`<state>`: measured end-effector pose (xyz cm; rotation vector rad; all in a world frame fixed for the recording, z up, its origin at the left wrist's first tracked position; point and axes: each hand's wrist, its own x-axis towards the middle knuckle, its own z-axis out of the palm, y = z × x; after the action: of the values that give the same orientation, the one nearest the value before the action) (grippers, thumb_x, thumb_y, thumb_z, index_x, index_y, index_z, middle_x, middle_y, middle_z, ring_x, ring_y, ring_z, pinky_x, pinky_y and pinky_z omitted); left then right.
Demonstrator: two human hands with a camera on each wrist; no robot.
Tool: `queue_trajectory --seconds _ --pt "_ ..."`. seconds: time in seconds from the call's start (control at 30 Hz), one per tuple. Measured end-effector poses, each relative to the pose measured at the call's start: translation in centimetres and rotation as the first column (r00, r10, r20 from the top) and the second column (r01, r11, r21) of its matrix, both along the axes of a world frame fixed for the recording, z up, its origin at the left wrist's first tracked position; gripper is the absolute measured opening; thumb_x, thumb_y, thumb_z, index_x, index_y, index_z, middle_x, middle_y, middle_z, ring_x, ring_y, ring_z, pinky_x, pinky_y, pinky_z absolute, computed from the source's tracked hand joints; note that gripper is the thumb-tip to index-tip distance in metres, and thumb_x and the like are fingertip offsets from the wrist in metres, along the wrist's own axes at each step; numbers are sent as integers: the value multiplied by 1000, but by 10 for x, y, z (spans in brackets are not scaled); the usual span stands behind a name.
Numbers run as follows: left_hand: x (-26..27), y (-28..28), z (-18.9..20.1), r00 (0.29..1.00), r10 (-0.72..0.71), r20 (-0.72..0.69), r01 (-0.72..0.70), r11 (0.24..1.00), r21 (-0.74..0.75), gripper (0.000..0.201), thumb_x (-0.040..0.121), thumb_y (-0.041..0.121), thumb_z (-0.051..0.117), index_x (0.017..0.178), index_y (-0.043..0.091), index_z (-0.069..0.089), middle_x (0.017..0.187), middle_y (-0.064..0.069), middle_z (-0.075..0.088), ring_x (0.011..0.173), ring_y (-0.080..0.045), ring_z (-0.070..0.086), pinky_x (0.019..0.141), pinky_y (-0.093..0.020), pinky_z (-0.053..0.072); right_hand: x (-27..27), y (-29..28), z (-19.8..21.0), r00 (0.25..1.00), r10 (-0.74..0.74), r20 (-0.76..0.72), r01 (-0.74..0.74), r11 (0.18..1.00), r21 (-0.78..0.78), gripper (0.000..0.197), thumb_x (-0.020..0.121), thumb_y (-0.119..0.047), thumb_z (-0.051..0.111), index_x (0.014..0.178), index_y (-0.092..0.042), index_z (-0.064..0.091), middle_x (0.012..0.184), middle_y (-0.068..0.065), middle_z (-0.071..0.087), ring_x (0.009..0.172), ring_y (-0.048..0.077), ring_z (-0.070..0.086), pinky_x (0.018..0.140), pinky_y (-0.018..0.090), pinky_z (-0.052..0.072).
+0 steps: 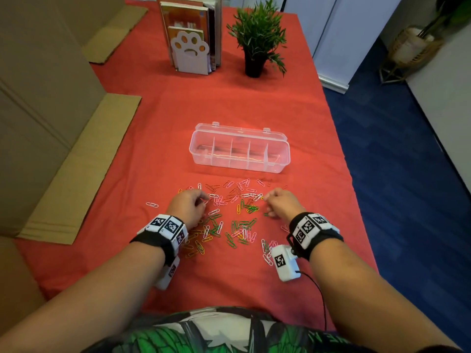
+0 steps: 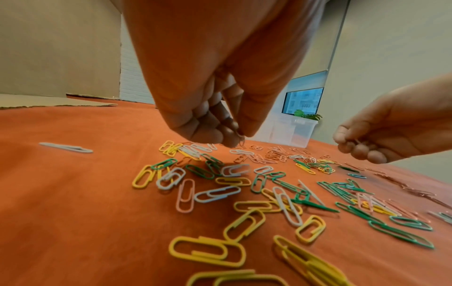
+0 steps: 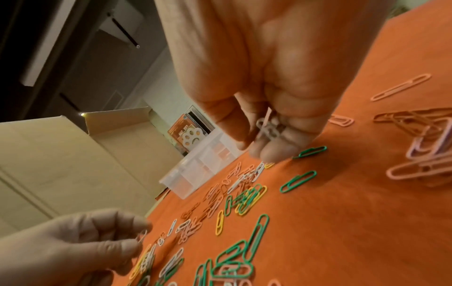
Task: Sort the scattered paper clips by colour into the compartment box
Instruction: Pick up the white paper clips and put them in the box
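Several paper clips point(image 1: 229, 220) in yellow, green, white, pink and red lie scattered on the red tablecloth point(image 1: 229, 98). Just beyond them stands the clear compartment box point(image 1: 239, 151), lid open, its compartments looking empty. My left hand point(image 1: 190, 205) hovers over the pile's left part, fingers curled, pinching a thin clip point(image 2: 240, 135) between thumb and fingertips. My right hand point(image 1: 279, 201) hovers over the pile's right part and holds a small bunch of white clips point(image 3: 267, 129) in its curled fingers. In the right wrist view the left hand point(image 3: 80, 241) pinches its clip point(image 3: 141, 237).
A book stand with a paw-shaped end point(image 1: 190, 34) and a potted plant point(image 1: 257, 39) stand at the table's far end. Flattened cardboard point(image 1: 76, 169) lies along the left edge. The table's right edge drops to blue carpet point(image 1: 397, 174). A single white clip point(image 1: 152, 205) lies apart on the left.
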<state>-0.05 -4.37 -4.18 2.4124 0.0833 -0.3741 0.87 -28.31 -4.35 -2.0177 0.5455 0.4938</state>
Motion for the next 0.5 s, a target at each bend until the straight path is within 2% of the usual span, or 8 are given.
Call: queue_trajectory --seconds 0.07,0.13,0.2,0.23,0.3,0.4,0.47,0.5 --pt "0 -1 -1 1000 23 5 -23 1000 -10 17 84 10 58 97 17 66 92 -6 68 86 -25 64 74 -26 47 2 0 1 991 124 53 -118 987 -111 25 89 -15 50 66 -22 48 63 -3 52 54 9 46 54 22 39" --pt "0 -4 1 999 32 0 -32 999 12 13 84 11 58 94 15 65 94 -8 69 86 -26 63 73 -26 46 5 2 0 968 243 57 -224 947 -231 22 89 -17 52 67 -21 55 71 -2 59 62 11 54 59 19 39" --pt "2 -8 1 999 54 4 -54 998 39 12 83 13 58 94 15 64 95 -8 69 84 -28 63 72 -28 46 9 4 -2 928 369 52 -326 871 -369 17 87 -15 52 79 -14 67 87 9 67 82 23 63 69 21 43" --pt "3 -10 1 998 70 7 -71 996 50 12 83 13 58 93 15 64 93 -7 68 81 -28 62 70 -28 45 12 6 -4 904 425 56 -365 832 -419 18 87 -14 52 89 -9 69 98 14 66 93 27 62 77 26 44" --pt "4 -17 3 995 103 9 -103 993 50 11 82 13 59 92 15 63 88 -6 65 77 -27 60 68 -26 42 16 8 -7 860 505 69 -414 772 -482 23 87 -11 52 102 -6 68 110 17 58 104 31 57 89 31 44" --pt "8 -25 0 989 148 -5 -148 989 -1 14 84 10 57 97 15 60 80 -4 63 79 -28 61 67 -25 40 21 14 -9 804 589 89 -449 698 -557 30 85 -10 51 113 -8 62 112 17 50 106 34 53 93 36 46" --pt "11 -28 -3 982 188 -22 -188 982 0 19 86 6 50 100 16 60 87 -7 68 81 -28 62 68 -28 45 23 19 -11 758 646 89 -482 647 -590 32 84 -10 50 115 -8 58 111 17 49 105 34 52 91 39 47" --pt "14 -29 -3 976 217 -23 -217 976 -4 22 86 2 47 98 15 60 95 -9 69 86 -29 63 73 -31 49 24 22 -13 735 673 83 -501 621 -603 31 84 -10 49 114 -8 57 110 16 48 104 34 52 90 40 48"
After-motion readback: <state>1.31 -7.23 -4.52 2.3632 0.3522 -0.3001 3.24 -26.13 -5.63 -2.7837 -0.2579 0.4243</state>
